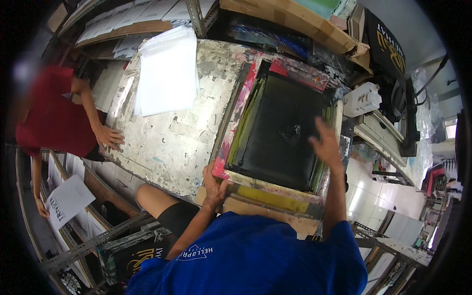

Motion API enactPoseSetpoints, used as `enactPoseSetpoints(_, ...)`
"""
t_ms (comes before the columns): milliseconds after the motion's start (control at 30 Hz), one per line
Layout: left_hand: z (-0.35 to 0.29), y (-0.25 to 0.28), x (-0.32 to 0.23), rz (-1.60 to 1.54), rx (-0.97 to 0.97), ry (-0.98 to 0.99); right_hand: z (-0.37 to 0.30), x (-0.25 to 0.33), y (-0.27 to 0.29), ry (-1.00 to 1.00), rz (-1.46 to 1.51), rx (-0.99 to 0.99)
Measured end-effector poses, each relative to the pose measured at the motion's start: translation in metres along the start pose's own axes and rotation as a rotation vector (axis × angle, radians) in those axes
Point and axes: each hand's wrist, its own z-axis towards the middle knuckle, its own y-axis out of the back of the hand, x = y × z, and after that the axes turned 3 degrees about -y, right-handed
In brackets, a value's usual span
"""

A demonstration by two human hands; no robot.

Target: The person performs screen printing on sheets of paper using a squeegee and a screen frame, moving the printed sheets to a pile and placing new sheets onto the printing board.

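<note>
A screen-printing frame (241, 112) lies on the worktable, its wooden rails stained pink and its mesh (280, 103) covered in black ink. Near the middle of the mesh is a small glossy dark patch (291, 133). At the near left corner, my left hand (214, 188) has its fingers closed over the rail. My right hand (325, 143) is over the right side of the mesh, fingers spread, holding nothing; whether it touches the surface I cannot tell. To the left, a stack of white sheets (167, 73) rests on the paint-stained table (169, 142).
At the left, a person in a red shirt (56, 110) rests one hand (109, 136) on the table and holds a printed white sheet (69, 200). A white plastic container (362, 100) stands right of the frame. Racks of sheets and a cardboard box (295, 22) border the table.
</note>
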Motion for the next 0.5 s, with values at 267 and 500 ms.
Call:
enactPoseSetpoints(267, 0.002, 0.003, -0.007, -0.028, -0.010, 0.027, 0.026, 0.040, -0.072, 0.057, -0.401, 0.079)
enactPoseSetpoints(500, 0.000, 0.002, -0.001, -0.004, -0.005, 0.017, 0.116, 0.030, -0.116, -0.297, -0.365, -0.160)
